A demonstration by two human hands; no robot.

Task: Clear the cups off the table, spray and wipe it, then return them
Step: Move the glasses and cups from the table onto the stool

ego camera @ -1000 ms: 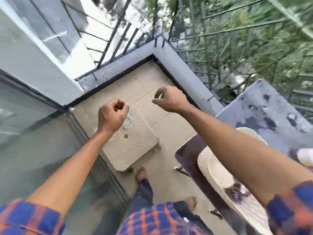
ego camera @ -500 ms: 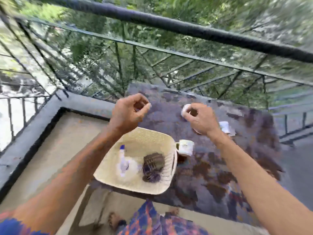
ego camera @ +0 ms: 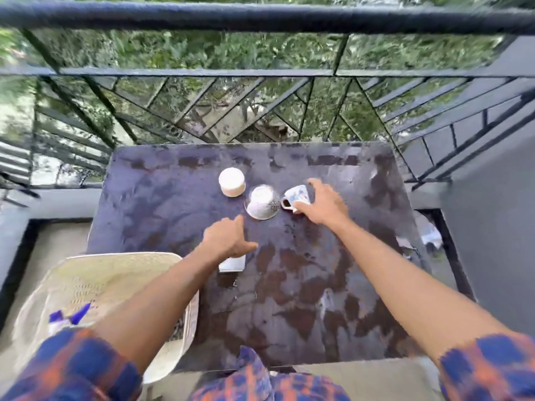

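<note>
**Patterned cup [ego camera: 296, 198] gripped on the table [ego camera: 162, 198]**

The patterned cup is clasped by the right hand [ego camera: 324, 206], thumb on the near wall and fingers curled over the far one. Its handle [ego camera: 285, 202] is left free, on the side away from the palm. Just beyond that handle a flared cup [ego camera: 262, 202] is seen, then a white cup [ego camera: 231, 182]. The left hand [ego camera: 228, 241] is held open and empty, just short of the flared cup. Ceramic is judged likely: stiff, light, smooth and breakable on this hard top. A hold round the body or through the handle is advised, never a rim pinch.
</note>
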